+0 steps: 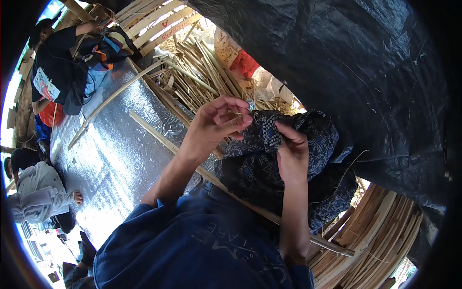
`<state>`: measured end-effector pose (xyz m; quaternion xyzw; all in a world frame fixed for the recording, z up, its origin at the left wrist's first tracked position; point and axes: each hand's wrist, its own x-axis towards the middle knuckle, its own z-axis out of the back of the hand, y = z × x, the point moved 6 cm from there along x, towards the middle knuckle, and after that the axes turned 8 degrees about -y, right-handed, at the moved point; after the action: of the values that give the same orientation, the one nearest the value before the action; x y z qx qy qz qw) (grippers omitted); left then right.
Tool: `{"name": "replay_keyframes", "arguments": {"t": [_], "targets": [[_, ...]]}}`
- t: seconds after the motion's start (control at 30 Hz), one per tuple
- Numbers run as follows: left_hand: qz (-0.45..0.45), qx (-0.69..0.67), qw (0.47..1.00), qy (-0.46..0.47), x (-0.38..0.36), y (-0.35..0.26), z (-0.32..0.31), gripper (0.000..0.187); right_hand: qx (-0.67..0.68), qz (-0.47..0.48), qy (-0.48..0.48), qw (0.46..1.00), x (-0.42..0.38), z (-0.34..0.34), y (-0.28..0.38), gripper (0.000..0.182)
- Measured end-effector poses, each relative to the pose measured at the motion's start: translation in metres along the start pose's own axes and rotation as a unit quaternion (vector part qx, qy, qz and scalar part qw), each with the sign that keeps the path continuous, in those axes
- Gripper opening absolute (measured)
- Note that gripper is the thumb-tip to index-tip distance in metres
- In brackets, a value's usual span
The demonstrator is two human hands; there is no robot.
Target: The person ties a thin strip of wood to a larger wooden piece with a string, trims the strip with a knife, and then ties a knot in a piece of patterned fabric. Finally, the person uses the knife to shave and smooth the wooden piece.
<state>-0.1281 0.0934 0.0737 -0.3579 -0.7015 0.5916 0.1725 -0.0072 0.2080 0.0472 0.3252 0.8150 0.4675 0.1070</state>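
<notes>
My left hand [216, 120] is raised with thumb and fingers curled together beside the cloth. A small shiny bit [250, 104] shows at its fingertips, and I cannot tell what it is. Dark blue cloth with a pale pattern [317, 137] is bunched over my lap. My right hand [292, 151] grips a folded part of it, thumb on top, where the white-dotted section [270, 132] faces up. Across my lap, partly under the cloth and my forearms, runs a long split bamboo strip [156, 135].
Split strips lie piled ahead [207, 72]; more bundled strips [370, 231] are at lower right. A black plastic sheet [346, 62] hangs at right. Silver foil sheeting [115, 149] covers the left side, where a person in black [57, 67] and another in grey [41, 190] sit.
</notes>
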Motion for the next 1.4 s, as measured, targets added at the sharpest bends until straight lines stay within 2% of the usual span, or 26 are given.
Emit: {"name": "replay_keyframes", "arguments": {"t": [0.07,0.13,0.17,0.23,0.27,0.37,0.53,0.6,0.73,0.77,0.83,0.87,0.93,1.0,1.07,1.13,1.2,1.23,1.37,1.4], "targets": [[-0.027,0.002,1.000,-0.001,-0.001,-0.003,-0.003,0.029,-0.029,0.014,-0.027,0.999,-0.002,-0.003,0.002,0.026],[-0.054,0.022,0.997,-0.045,-0.003,-0.006,-0.004,0.022,-0.056,0.026,-0.052,0.997,-0.006,-0.006,0.006,0.024],[-0.054,0.024,0.997,-0.045,-0.004,-0.006,-0.005,0.022,-0.062,-0.008,-0.062,0.996,-0.010,-0.008,0.006,0.022],[-0.072,0.032,0.994,-0.072,-0.006,-0.008,-0.003,0.020,-0.177,0.071,-0.039,0.981,-0.009,-0.034,0.027,0.021],[-0.073,0.033,0.994,-0.072,-0.007,-0.006,-0.003,0.020,-0.176,0.072,-0.038,0.981,-0.010,-0.035,0.025,0.021],[-0.087,0.019,0.992,-0.094,-0.008,0.000,-0.001,0.022,-0.363,0.190,-0.015,0.912,-0.017,-0.044,0.030,0.027],[-0.164,-0.017,0.980,-0.114,-0.017,-0.004,-0.007,0.018,-0.437,0.254,-0.018,0.863,-0.023,-0.057,0.025,0.032],[-0.166,-0.004,0.978,-0.129,-0.019,-0.003,-0.006,0.018,-0.486,0.291,-0.016,0.824,-0.026,-0.061,0.025,0.036],[-0.171,0.003,0.975,-0.143,-0.021,-0.004,-0.006,0.017,-0.503,0.323,-0.018,0.801,-0.027,-0.065,0.027,0.033],[-0.171,0.003,0.975,-0.144,-0.021,-0.004,-0.005,0.017,-0.503,0.323,-0.017,0.801,-0.027,-0.065,0.027,0.033],[-0.110,-0.071,0.986,-0.102,-0.017,0.001,-0.006,0.017,-0.392,0.214,-0.025,0.895,-0.021,-0.052,0.020,0.029],[-0.111,-0.071,0.986,-0.103,-0.017,0.000,-0.004,0.017,-0.391,0.214,-0.023,0.895,-0.021,-0.051,0.022,0.029],[-0.052,-0.070,0.992,-0.095,-0.017,0.003,-0.005,0.017,-0.299,0.147,-0.071,0.940,-0.020,-0.042,0.024,0.027],[-0.071,-0.038,0.991,-0.108,-0.018,0.001,-0.005,0.016,-0.310,0.149,-0.062,0.937,-0.021,-0.045,0.025,0.026],[-0.089,-0.004,0.989,-0.118,-0.017,0.000,-0.007,0.015,-0.407,0.227,-0.006,0.885,-0.022,-0.055,0.027,0.027],[-0.156,-0.007,0.976,-0.152,-0.021,-0.006,-0.007,0.014,-0.427,0.243,-0.008,0.871,-0.024,-0.057,0.026,0.027],[-0.152,0.046,0.974,-0.159,-0.024,-0.007,-0.004,0.013,-0.493,0.311,-0.007,0.812,-0.029,-0.064,0.031,0.026],[-0.147,0.098,0.970,-0.165,-0.025,-0.007,-0.003,0.012,-0.499,0.313,-0.009,0.808,-0.029,-0.065,0.031,0.025],[-0.200,0.080,0.966,-0.146,-0.025,-0.009,-0.007,0.013,-0.497,0.316,-0.012,0.808,-0.030,-0.063,0.029,0.025],[-0.169,0.055,0.974,-0.141,-0.023,-0.006,-0.007,0.013,-0.468,0.275,-0.014,0.839,-0.029,-0.059,0.025,0.026]]}}
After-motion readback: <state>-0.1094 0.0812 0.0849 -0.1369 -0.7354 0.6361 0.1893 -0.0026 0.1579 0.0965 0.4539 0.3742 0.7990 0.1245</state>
